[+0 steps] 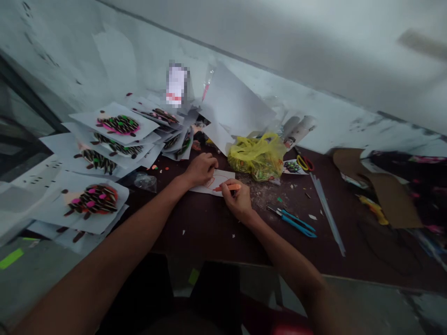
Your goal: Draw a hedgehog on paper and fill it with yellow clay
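A small white sheet of paper (226,176) lies on the dark brown table (206,232), with a curved orange line on it. My right hand (239,201) is closed on an orange marker (233,187), whose tip points left onto the sheet. Resting at the sheet's upper left edge, my left hand (202,169) has its fingers bent together; whether anything is under them is hidden. Just behind the hands sits a yellow plastic bag (258,156) with small pieces inside.
White sheets with hedgehog figures (94,200) are piled at the left. Right of my hands lie a blue tool (296,222), yellow-and-red scissors (305,163), clear strips (327,214) and brown cardboard (394,197). A lit, blurred screen (176,86) stands against the wall.
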`<action>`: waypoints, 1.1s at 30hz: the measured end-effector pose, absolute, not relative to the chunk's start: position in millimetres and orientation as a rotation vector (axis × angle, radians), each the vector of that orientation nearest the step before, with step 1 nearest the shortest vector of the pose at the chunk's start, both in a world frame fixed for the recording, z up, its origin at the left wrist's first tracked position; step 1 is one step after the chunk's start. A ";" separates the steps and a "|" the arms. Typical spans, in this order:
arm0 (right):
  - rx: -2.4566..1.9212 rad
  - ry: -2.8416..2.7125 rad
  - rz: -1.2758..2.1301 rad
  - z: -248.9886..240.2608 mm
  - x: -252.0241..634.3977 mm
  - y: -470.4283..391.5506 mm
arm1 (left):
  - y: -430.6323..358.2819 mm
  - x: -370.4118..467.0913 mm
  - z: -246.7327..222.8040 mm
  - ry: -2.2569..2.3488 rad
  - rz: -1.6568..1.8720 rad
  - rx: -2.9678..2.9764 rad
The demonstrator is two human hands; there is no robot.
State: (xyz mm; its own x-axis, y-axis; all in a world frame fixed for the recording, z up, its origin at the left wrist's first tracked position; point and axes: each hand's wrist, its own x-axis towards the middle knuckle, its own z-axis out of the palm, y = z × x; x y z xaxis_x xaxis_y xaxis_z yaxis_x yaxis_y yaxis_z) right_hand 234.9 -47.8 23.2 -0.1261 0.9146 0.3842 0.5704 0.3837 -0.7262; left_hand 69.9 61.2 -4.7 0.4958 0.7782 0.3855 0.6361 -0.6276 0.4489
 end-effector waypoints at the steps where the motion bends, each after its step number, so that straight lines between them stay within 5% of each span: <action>1: -1.292 -1.817 0.519 22.5 234.8 -47.6 | 61.7 69.8 -6.3 1.198 0.853 2.496; 33: -1.332 -1.769 0.511 23.2 235.9 -47.8 | 48.6 73.2 7.5 1.277 0.682 2.653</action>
State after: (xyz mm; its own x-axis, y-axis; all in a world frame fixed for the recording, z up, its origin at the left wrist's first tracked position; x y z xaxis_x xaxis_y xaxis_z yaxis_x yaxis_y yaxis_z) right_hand 235.9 -47.8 23.2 -0.0804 0.9225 0.3775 0.5796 0.3514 -0.7353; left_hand 73.2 48.6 7.5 0.5426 0.7661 0.3445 0.7121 -0.6371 0.2950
